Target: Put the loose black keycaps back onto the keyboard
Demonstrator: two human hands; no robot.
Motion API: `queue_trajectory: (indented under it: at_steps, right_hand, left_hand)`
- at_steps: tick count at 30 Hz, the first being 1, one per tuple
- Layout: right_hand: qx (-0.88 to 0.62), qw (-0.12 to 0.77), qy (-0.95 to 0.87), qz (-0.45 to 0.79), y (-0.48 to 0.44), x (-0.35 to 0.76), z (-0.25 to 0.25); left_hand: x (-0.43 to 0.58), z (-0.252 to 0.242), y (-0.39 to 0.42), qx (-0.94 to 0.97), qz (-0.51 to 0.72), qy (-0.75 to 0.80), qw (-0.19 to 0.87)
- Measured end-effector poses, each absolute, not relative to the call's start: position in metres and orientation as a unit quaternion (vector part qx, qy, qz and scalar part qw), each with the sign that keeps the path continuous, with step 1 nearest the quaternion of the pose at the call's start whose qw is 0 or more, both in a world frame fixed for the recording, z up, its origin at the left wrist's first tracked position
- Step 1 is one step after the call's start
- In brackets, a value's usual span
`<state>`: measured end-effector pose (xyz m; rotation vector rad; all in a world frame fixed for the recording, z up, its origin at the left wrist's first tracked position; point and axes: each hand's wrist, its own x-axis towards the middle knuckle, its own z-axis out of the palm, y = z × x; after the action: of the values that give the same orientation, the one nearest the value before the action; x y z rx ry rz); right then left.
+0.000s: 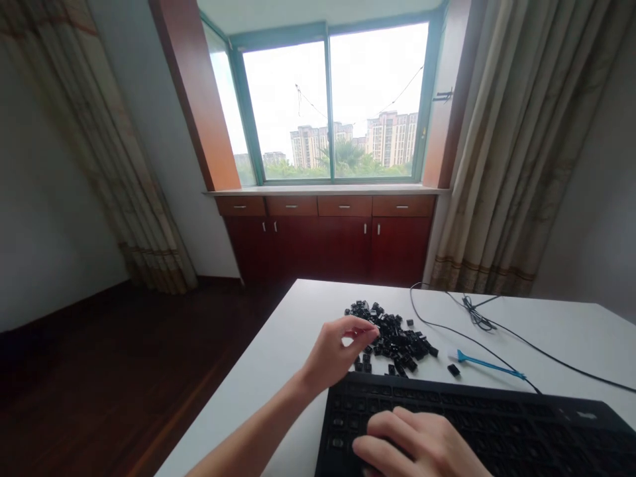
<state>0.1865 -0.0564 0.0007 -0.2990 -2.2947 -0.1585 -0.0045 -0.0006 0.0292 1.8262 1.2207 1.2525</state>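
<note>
My left hand (335, 348) is over the near-left side of a heap of loose black keycaps (397, 338). Its thumb and forefinger meet in a pinch; anything between the tips is too small to make out. Over the left part of a black keyboard (497, 397), my right hand (417, 440) rests with its fingers bent and close together. Its fingertips and whatever they may hold are hidden against the dark keyboard. Many key positions on the keyboard look bare, without caps.
A blue double-ended tool (489, 364) lies behind the keyboard, with a single keycap (454, 370) to its left. Black cable (479, 315) runs in loops over the white table (268, 358). Farther back are a red cabinet (342, 245) and a window.
</note>
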Motion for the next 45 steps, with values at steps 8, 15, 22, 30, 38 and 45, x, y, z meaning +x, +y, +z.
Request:
queue_trajectory:
  at_steps: [8,15,22,30,38,45]
  right_hand:
    - [-0.221,0.397,-0.889,-0.063,-0.018,0.246,0.019]
    - [-0.226,0.409,-0.883,0.029,-0.027,0.250,0.005]
    - [-0.244,0.420,-0.873,0.044,-0.021,0.245,0.005]
    - [-0.252,0.421,-0.871,0.035,-0.018,0.244,0.000]
    - [-0.261,0.449,-0.851,0.082,-0.023,0.243,0.001]
    - [-0.270,0.445,-0.853,0.034,-0.023,0.246,0.001]
  left_hand:
    - [0.034,0.040,-0.039,0.632,0.479,0.409,0.452]
    - [0.042,0.030,-0.045,0.634,0.441,0.429,0.469]
    - [0.041,0.023,-0.038,0.600,0.445,0.431,0.507]
    - [0.042,0.022,-0.036,0.584,0.450,0.422,0.528]
    - [0.041,0.022,-0.034,0.576,0.455,0.416,0.536]
    - [0.042,0.023,-0.033,0.554,0.480,0.421,0.535]
